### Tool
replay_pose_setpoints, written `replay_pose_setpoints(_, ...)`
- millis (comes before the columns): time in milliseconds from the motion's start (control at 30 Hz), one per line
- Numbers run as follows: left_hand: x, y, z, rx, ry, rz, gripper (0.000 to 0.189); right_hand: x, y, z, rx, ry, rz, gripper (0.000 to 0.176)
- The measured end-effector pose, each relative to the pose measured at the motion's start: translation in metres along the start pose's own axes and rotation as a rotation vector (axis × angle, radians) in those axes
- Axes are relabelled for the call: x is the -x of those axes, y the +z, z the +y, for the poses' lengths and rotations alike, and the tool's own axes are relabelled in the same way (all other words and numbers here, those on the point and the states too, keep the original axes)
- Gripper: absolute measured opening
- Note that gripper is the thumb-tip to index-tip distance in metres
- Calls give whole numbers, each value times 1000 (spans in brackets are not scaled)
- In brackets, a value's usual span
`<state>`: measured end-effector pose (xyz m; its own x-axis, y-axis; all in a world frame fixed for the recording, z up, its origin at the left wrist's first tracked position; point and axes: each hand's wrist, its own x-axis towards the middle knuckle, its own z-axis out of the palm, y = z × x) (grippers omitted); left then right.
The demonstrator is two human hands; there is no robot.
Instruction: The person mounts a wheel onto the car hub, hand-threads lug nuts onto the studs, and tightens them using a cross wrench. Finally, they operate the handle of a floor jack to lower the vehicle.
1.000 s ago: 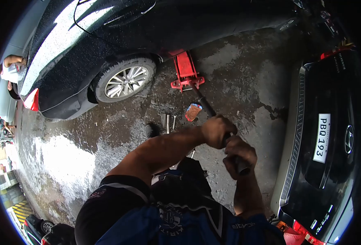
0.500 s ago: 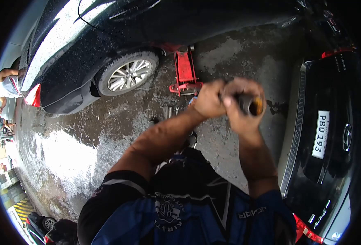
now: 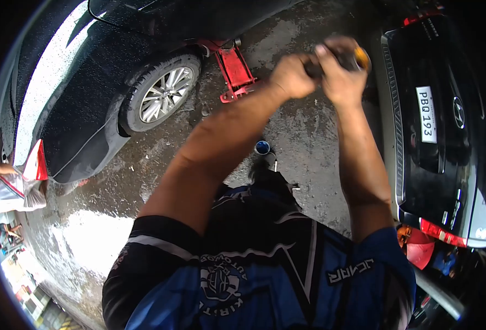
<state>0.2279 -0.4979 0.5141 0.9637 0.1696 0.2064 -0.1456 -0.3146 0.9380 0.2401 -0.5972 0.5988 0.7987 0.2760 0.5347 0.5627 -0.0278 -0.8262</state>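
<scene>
Out in front of me, my left hand (image 3: pixel 293 77) and my right hand (image 3: pixel 343 80) are both closed on a dark, tube-like part (image 3: pixel 348 59). Its wider end, at the right, shows orange-yellow inside. My left fingers wrap around the narrower end, while my right hand grips nearer the orange end with the thumb on top. Motion blur and the fingers hide much of the part, so its exact kind does not show. Below the hands lies wet grey concrete floor (image 3: pixel 303 132).
A dark car with a silver-spoked wheel (image 3: pixel 168 94) stands at the left, a red floor jack (image 3: pixel 234 67) beside it. At the right is the rear of a black car (image 3: pixel 446 126). A blue-topped container (image 3: pixel 262 147) sits near my feet. Another person (image 3: pixel 14 190) is at far left.
Both hands have moved forward with the dark part, arms stretched further out. The part's orange end has turned more to the right. My view has shifted, bringing the blue-topped container into sight.
</scene>
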Motion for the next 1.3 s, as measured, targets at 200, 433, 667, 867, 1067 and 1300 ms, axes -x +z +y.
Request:
replay_pose_setpoints(200,127,10,-20,49,293,-27,27,151,-1,-52,-102,6,-72,17)
replay_pose_setpoints(433,223,-93,-30,121,343,-59,37,206,88,-111,-70,-156,-277,28)
replay_pose_setpoints(667,338,-175,-9,106,-431,214,18,235,193,-150,-281,-327,-721,49)
replay_pose_setpoints(867,429,-198,15,-411,-363,623,18,300,262,-204,-338,-276,-1063,30)
replay_pose_setpoints(1067,502,-209,-13,-209,-413,670,27,345,280,-232,-307,-289,-1178,26)
replay_pose_setpoints(1300,546,-220,-32,-113,-332,481,33,386,293,-233,-217,-455,-1228,35)
